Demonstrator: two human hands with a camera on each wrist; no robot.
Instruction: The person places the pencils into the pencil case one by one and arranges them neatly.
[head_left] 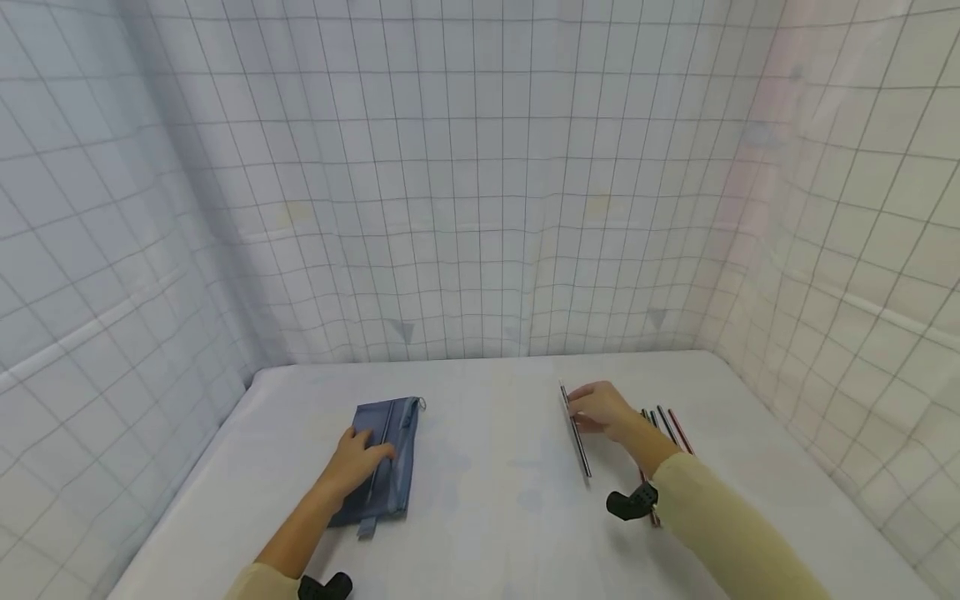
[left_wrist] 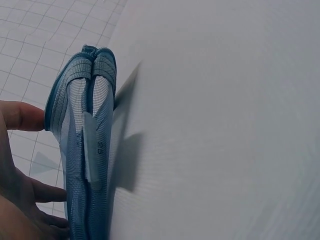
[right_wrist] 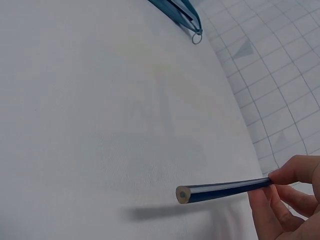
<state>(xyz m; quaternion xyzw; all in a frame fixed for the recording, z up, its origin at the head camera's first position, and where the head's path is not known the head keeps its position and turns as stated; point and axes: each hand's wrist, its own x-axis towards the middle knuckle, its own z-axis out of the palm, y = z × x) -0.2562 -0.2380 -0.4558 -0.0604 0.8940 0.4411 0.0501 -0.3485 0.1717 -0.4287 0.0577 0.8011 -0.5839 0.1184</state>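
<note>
A blue mesh zip pouch lies on the left part of the table, its metal ring at the far corner. My left hand rests on it; the thumb and fingertips touch its upper face. In the left wrist view the pouch shows edge-on, with a fabric tab on its side. At the right, my right hand pinches a dark blue pencil between thumb and fingers. The right wrist view shows the flat, unsharpened end of this pencil facing the camera, its shadow on the table below.
Several more pencils, dark ones and a red one, lie on the table right of my right hand, partly hidden under the forearm. White cloth covers the table. Grid-patterned curtains hang behind and on both sides.
</note>
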